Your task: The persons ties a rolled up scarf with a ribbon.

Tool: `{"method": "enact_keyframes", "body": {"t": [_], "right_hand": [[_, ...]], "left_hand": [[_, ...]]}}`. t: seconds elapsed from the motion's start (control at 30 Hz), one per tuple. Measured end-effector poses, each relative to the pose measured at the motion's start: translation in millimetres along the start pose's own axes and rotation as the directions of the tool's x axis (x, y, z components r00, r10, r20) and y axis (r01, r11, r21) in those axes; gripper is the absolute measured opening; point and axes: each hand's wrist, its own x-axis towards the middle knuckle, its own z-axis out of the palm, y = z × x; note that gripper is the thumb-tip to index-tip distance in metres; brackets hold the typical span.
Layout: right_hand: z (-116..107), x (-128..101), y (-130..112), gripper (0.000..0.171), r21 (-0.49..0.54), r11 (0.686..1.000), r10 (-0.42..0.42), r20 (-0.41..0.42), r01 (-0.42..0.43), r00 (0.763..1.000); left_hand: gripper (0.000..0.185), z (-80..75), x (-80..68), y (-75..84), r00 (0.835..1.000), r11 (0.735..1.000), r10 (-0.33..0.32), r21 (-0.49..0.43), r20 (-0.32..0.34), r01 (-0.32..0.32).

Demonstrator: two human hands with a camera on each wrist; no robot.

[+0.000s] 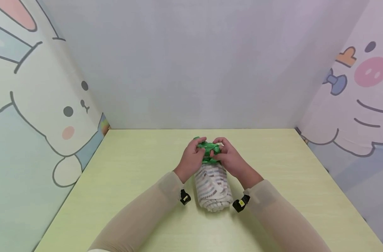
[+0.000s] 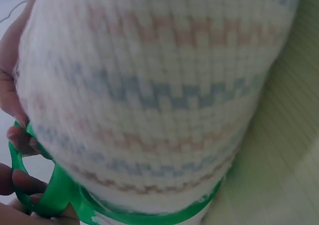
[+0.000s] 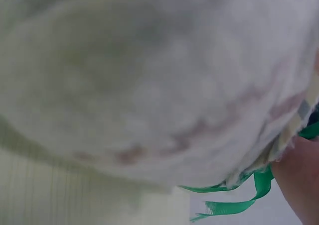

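Note:
A rolled towel [image 1: 212, 185], white with bands of small blue-grey and reddish-brown blocks, lies on the table with one rolled end toward me. Around its far end runs a shiny green ribbon [image 1: 211, 148], bunched into loops on top. My left hand [image 1: 190, 158] pinches the ribbon from the left, while my right hand [image 1: 231, 159] pinches it from the right, fingers close together. In the left wrist view a ribbon loop [image 2: 56, 190] passes between fingertips, and the band circles the towel [image 2: 159, 100]. A frayed ribbon tail [image 3: 234, 206] hangs loose in the right wrist view.
The pale yellow table [image 1: 131, 168] extends around the towel on every side. A plain light wall [image 1: 194, 70] stands behind it, with cartoon-printed panels on the left [image 1: 46, 94] and right [image 1: 352, 115]. Small black wrist cameras [image 1: 241, 203] sit below both hands.

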Motion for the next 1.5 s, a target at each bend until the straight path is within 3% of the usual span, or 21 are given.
{"method": "enact_keyframes", "body": {"t": [0.17,0.3,0.43,0.53,0.63,0.77,0.83,0.9,1.03,1.27,1.37,1.5], "right_hand": [[1.7,-2.6,-3.6,0.037,0.049,0.999,-0.015,0.028,0.014,0.999],[0.7,-3.6,-3.7,0.052,0.07,0.997,-0.024,0.057,0.019,0.998],[-0.2,-4.2,-2.0,0.068,-0.011,0.999,-0.035,0.071,0.036,0.997],[0.4,-3.9,0.0,0.069,-0.116,0.992,-0.045,0.03,0.048,0.999],[1.6,-2.9,3.3,0.06,-0.285,0.957,-0.074,-0.04,0.059,0.996],[4.6,-2.2,7.8,0.045,-0.5,0.864,-0.139,-0.116,0.063,0.983],[6.4,-2.5,9.3,0.038,-0.55,0.833,-0.165,-0.147,0.058,0.975],[8.8,-3.1,9.7,0.029,-0.563,0.826,-0.179,-0.196,0.039,0.964],[13.8,-3.0,9.4,0.018,-0.54,0.841,-0.198,-0.331,-0.013,0.923],[23.1,0.1,5.0,0.05,-0.412,0.908,-0.153,-0.492,-0.074,0.857],[25.8,-0.3,1.6,0.066,-0.334,0.939,-0.111,-0.522,-0.083,0.846],[27.1,-4.4,-1.9,0.077,-0.206,0.977,-0.066,-0.515,-0.049,0.855]], "left_hand": [[0.045,-1.3,0.8,-1.8,1.0,1.0,-0.007,0.018,-0.004,0.007],[0.044,-2.0,1.7,-3.1,1.0,1.0,-0.014,0.019,-0.015,0.014],[0.045,-2.0,1.2,-3.2,1.0,1.0,-0.02,0.008,-0.011,0.02],[0.045,-1.4,0.8,-3.9,1.0,1.0,-0.022,-0.001,-0.001,0.022],[0.045,-0.5,1.2,-5.2,1.0,1.0,-0.024,0.001,-0.002,0.024],[0.044,0.6,1.2,-6.4,0.999,1.0,-0.031,0.003,-0.02,0.031],[0.044,1.3,0.5,-6.9,0.999,0.999,-0.041,-0.006,-0.03,0.041],[0.043,2.2,-0.9,-7.2,0.998,0.999,-0.048,-0.021,-0.045,0.047],[0.041,5.5,-3.7,-7.2,0.997,0.999,-0.024,-0.038,-0.079,0.021],[0.043,12.0,-6.5,-8.0,0.995,0.998,0.03,-0.049,-0.097,-0.035],[0.045,12.6,-8.0,-9.7,0.994,0.996,0.009,-0.083,-0.108,-0.018],[0.046,10.9,-11.5,-12.6,0.992,0.991,-0.025,-0.13,-0.127,0.009]]}}
